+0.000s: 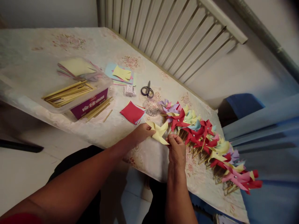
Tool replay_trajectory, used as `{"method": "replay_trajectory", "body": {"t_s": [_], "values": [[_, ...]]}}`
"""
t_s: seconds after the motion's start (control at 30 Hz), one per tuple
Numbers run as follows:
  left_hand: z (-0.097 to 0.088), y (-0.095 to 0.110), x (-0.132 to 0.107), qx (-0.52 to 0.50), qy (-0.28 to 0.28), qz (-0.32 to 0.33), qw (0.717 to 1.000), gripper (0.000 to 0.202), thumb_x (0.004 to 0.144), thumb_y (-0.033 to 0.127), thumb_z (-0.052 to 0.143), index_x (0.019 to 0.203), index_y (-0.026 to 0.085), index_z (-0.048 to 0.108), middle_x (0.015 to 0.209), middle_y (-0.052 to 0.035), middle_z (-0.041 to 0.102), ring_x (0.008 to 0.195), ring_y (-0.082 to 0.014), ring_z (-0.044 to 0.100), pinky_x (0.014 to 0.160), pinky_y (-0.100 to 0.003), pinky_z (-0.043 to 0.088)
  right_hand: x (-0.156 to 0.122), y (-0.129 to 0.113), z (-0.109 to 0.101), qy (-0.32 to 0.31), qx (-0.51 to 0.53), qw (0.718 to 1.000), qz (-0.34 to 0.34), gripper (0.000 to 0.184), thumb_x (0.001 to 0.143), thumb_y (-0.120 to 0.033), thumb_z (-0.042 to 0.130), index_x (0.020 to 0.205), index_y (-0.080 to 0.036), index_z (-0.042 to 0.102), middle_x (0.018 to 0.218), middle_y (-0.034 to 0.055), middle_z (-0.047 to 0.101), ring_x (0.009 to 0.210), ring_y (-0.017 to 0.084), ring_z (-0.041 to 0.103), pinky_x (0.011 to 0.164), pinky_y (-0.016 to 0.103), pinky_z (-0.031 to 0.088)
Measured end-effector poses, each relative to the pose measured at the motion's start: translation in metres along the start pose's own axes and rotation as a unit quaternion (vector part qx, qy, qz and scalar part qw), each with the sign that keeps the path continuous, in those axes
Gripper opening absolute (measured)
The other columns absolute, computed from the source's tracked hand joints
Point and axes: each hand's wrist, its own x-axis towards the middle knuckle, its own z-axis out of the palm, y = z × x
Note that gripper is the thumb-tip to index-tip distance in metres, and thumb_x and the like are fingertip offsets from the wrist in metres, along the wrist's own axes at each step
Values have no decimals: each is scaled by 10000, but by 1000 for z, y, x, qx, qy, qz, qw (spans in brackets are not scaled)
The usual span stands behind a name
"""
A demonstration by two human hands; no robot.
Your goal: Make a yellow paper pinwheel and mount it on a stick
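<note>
Between my two hands is a pale yellow paper pinwheel [159,132], its blades folded in toward the middle. My left hand [143,132] pinches its left side with thumb and fingers. On the lower right, my right hand [177,145] is closed at the tip of one blade; whether a stick is also in it I cannot tell. Just beyond lies a stack of red paper squares [132,112] with cut corners, and beside it a clear dish [152,108] of small metal pins. To the right, several finished pinwheels [193,133] lie in a row on their sticks.
Black-handled scissors [147,91] and a small white box [130,91] lie farther back. At left stands a clear plastic bin [102,85] with wooden sticks [67,93]; more sticks [98,109] lie beside it. Coloured paper sheets [121,73] sit behind. A radiator [163,34] borders the table.
</note>
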Motion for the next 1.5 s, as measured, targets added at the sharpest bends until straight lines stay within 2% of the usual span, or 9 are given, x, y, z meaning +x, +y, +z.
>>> {"method": "replay_trajectory", "body": {"t_s": [0.23,0.37,0.47,0.6,0.73,0.9,1.07,1.23,1.5], "values": [[-5,1,1,-36,26,22,999,171,627,286,674,728,150,693,697,-14,689,622,-144,600,585,-237,419,1,-17,13,-18,-25,999,-39,273,621,-413,773,699,-183,649,596,-31,617,536,118,527,527,234,380],[-10,11,-2,-90,53,44,994,216,627,298,705,773,140,686,731,-18,695,629,-140,602,595,-242,431,17,-46,30,-34,-50,991,-118,216,690,-381,717,712,-180,642,575,-40,591,508,109,496,534,241,389],[-19,18,-5,-92,118,65,987,199,645,301,711,747,138,663,661,5,649,556,-110,543,536,-226,386,42,-69,54,-60,-158,967,-189,167,741,-347,656,697,-187,647,568,-38,588,522,124,507,539,246,387],[-34,24,-8,-77,181,78,977,179,687,313,686,680,148,617,589,25,593,490,-90,473,479,-222,333,88,-83,104,-125,-372,871,-296,127,756,-188,584,667,-180,674,610,-24,616,594,129,543,602,245,378],[-43,30,-10,-100,245,96,960,195,668,314,687,627,165,569,540,34,559,477,-93,474,474,-222,332,129,-76,149,-220,-615,698,-293,183,791,-131,581,807,-175,757,765,21,722,714,136,606,680,235,405],[-46,36,-11,-149,257,92,951,174,652,282,673,588,167,559,502,38,537,434,-85,438,454,-222,323,155,-57,175,-269,-696,626,-226,140,684,-97,713,792,-139,792,779,87,763,762,185,686,699,217,456],[-47,37,-10,-178,246,108,947,111,645,248,679,638,152,623,567,17,603,491,-94,493,483,-220,337,163,-44,186,-287,-749,562,-203,199,739,-145,722,915,-96,799,965,183,773,944,251,714,809,230,490],[-46,39,-13,-178,249,98,947,128,636,249,690,619,157,603,570,20,594,494,-93,484,489,-226,335,164,-39,189,-281,-765,542,-206,282,767,-159,696,1012,-42,773,1029,233,752,975,268,714,810,241,503],[-45,32,-6,-163,242,110,950,160,633,273,701,613,158,592,541,33,556,475,-86,459,494,-231,334,153,-54,179,-221,-731,589,-265,281,808,-76,554,1001,-96,757,944,158,766,896,212,698,766,236,472]]}}
